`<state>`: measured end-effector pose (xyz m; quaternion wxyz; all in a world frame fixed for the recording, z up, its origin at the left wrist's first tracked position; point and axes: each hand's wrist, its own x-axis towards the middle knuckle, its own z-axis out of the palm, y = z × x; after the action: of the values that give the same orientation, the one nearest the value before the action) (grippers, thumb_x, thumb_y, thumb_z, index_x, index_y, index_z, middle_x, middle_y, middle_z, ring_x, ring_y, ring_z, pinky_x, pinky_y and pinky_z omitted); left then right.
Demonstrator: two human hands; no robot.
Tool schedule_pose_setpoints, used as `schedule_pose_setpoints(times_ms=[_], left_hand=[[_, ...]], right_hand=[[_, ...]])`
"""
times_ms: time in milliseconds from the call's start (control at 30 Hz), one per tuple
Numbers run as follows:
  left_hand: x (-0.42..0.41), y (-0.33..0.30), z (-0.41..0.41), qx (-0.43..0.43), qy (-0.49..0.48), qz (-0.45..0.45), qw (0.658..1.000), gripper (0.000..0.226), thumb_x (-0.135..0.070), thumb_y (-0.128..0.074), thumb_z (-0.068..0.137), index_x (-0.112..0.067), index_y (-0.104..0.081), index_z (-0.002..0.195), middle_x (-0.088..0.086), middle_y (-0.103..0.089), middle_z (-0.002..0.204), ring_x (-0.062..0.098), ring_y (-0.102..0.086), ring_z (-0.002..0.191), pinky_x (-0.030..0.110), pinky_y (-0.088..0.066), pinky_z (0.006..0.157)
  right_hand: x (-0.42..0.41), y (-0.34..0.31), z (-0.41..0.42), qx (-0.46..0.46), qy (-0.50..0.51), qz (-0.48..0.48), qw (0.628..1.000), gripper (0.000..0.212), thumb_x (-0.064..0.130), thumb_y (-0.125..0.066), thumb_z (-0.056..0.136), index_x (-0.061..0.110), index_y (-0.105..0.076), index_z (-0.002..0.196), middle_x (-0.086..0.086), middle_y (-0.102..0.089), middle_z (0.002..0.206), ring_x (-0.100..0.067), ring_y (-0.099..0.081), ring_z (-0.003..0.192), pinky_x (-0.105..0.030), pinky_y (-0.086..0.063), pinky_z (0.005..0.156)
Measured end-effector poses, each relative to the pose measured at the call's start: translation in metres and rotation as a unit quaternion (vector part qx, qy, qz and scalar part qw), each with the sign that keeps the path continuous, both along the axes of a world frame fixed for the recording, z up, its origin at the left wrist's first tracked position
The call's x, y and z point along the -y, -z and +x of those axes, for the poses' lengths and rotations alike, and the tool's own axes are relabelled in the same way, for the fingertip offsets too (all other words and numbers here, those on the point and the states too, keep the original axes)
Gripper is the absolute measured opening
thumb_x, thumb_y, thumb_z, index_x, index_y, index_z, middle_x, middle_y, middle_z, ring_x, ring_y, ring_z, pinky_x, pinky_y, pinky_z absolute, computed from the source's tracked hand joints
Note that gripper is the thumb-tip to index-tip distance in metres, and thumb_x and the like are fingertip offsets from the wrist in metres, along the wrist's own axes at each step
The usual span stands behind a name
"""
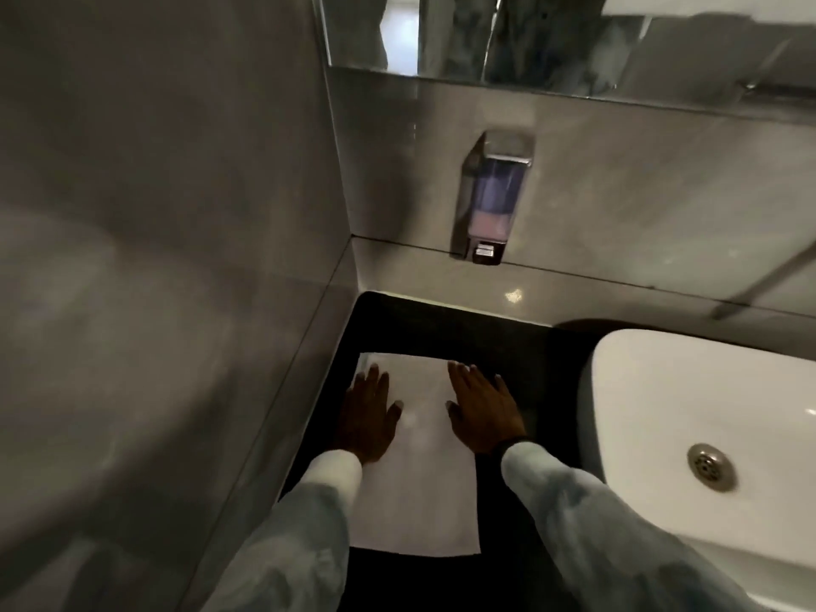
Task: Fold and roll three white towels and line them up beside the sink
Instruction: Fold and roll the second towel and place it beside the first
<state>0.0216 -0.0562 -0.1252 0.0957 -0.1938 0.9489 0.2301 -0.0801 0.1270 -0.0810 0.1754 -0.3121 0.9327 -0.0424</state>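
A white towel point(417, 488) lies flat as a long rectangle on the black counter point(508, 355), left of the white sink point(689, 390). My left hand point(368, 417) rests palm down on the towel's far left part, fingers spread. My right hand point(481, 410) presses flat on its far right edge, partly over the counter. Neither hand grips anything. Only this one towel is in view.
A grey tiled wall point(176, 258) closes the counter on the left. A soap dispenser point(492, 201) hangs on the back wall below a mirror point(574, 33). The sink's drain point(711, 472) shows at the right.
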Motion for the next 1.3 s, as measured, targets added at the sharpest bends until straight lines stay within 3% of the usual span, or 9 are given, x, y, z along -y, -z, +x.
schedule_pose_setpoints(times_ms=[133, 300, 533, 700, 800, 933, 1067, 1200, 1300], left_hand=[[0.022, 0.005, -0.020, -0.128, -0.005, 0.027, 0.991, 0.050, -0.017, -0.043, 0.098, -0.009, -0.032, 0.146, 0.011, -0.026, 0.156, 0.029, -0.023, 0.144, 0.041, -0.021, 0.120], [0.031, -0.004, -0.039, -0.217, -0.107, 0.171, 0.955, 0.063, 0.004, -0.058, 0.082, -0.013, -0.041, 0.140, 0.013, -0.036, 0.145, 0.023, -0.044, 0.128, 0.031, -0.037, 0.106], [0.036, -0.044, -0.045, -0.172, -0.118, 0.259, 0.943, 0.022, 0.002, -0.069, 0.075, -0.010, -0.071, 0.093, 0.005, -0.070, 0.090, 0.016, -0.066, 0.085, 0.025, -0.052, 0.073], [0.035, -0.075, -0.031, -0.128, -0.102, 0.302, 0.939, 0.019, 0.006, -0.072, 0.071, -0.013, -0.072, 0.077, 0.004, -0.071, 0.080, 0.012, -0.064, 0.076, 0.019, -0.049, 0.067], [0.035, -0.091, -0.013, -0.111, -0.084, 0.306, 0.942, 0.032, 0.003, -0.076, 0.067, -0.029, -0.071, 0.069, -0.010, -0.071, 0.072, 0.010, -0.067, 0.074, 0.026, -0.054, 0.071], [0.024, -0.129, 0.012, -0.088, -0.054, 0.263, 0.959, 0.027, -0.011, -0.082, 0.065, -0.031, -0.073, 0.080, 0.007, -0.070, 0.086, 0.023, -0.067, 0.080, 0.045, -0.057, 0.082], [-0.028, -0.210, 0.034, 0.024, 0.043, 0.178, 0.983, 0.028, -0.002, -0.074, 0.076, -0.003, -0.071, 0.104, 0.020, -0.070, 0.092, 0.021, -0.062, 0.078, 0.038, -0.055, 0.079], [-0.094, -0.275, 0.044, 0.154, 0.091, 0.109, 0.978, 0.033, -0.006, -0.072, 0.079, -0.007, -0.069, 0.112, 0.016, -0.070, 0.096, 0.022, -0.067, 0.080, 0.034, -0.059, 0.081], [-0.168, -0.303, 0.042, 0.229, 0.129, 0.106, 0.959, 0.034, 0.001, -0.068, 0.081, -0.004, -0.065, 0.114, 0.014, -0.065, 0.093, 0.019, -0.061, 0.074, 0.029, -0.055, 0.074]], right_hand=[[0.014, 0.010, -0.023, 0.037, 0.022, 0.016, 0.999, 0.068, 0.029, -0.040, 0.097, 0.020, -0.002, 0.153, -0.002, -0.013, 0.162, -0.022, -0.013, 0.149, -0.051, -0.014, 0.120], [0.020, 0.012, -0.037, 0.046, 0.069, 0.012, 0.996, 0.075, 0.037, -0.053, 0.090, 0.020, -0.014, 0.152, -0.009, -0.031, 0.154, -0.031, -0.035, 0.137, -0.049, -0.029, 0.112], [0.034, 0.000, -0.047, 0.022, 0.022, -0.039, 0.999, 0.091, 0.046, -0.070, 0.077, 0.031, -0.019, 0.150, -0.005, -0.039, 0.151, -0.030, -0.038, 0.137, -0.053, -0.027, 0.114], [0.029, -0.021, -0.044, 0.002, -0.010, -0.029, 1.000, 0.043, 0.043, -0.070, 0.079, 0.034, -0.060, 0.119, 0.000, -0.063, 0.124, -0.025, -0.055, 0.118, -0.047, -0.038, 0.104], [0.005, -0.037, -0.038, 0.011, 0.007, -0.036, 0.999, 0.038, 0.048, -0.069, 0.077, 0.033, -0.064, 0.112, -0.002, -0.066, 0.117, -0.026, -0.060, 0.111, -0.041, -0.044, 0.097], [-0.031, -0.068, -0.020, 0.097, 0.070, -0.112, 0.986, 0.047, 0.043, -0.083, 0.061, 0.028, -0.069, 0.103, -0.003, -0.069, 0.107, -0.025, -0.065, 0.101, -0.035, -0.053, 0.091], [-0.091, -0.111, 0.017, 0.137, 0.053, -0.155, 0.977, 0.038, 0.024, -0.088, 0.062, 0.013, -0.073, 0.096, -0.004, -0.069, 0.087, -0.019, -0.062, 0.086, -0.028, -0.052, 0.080], [-0.163, -0.157, 0.054, 0.186, 0.015, -0.131, 0.974, 0.030, 0.026, -0.086, 0.067, 0.006, -0.074, 0.085, -0.007, -0.065, 0.077, -0.014, -0.058, 0.063, -0.023, -0.050, 0.058], [-0.246, -0.186, 0.075, 0.234, 0.039, -0.124, 0.963, 0.035, 0.025, -0.088, 0.064, 0.003, -0.074, 0.088, -0.015, -0.070, 0.082, -0.020, -0.066, 0.070, -0.040, -0.061, 0.076]])
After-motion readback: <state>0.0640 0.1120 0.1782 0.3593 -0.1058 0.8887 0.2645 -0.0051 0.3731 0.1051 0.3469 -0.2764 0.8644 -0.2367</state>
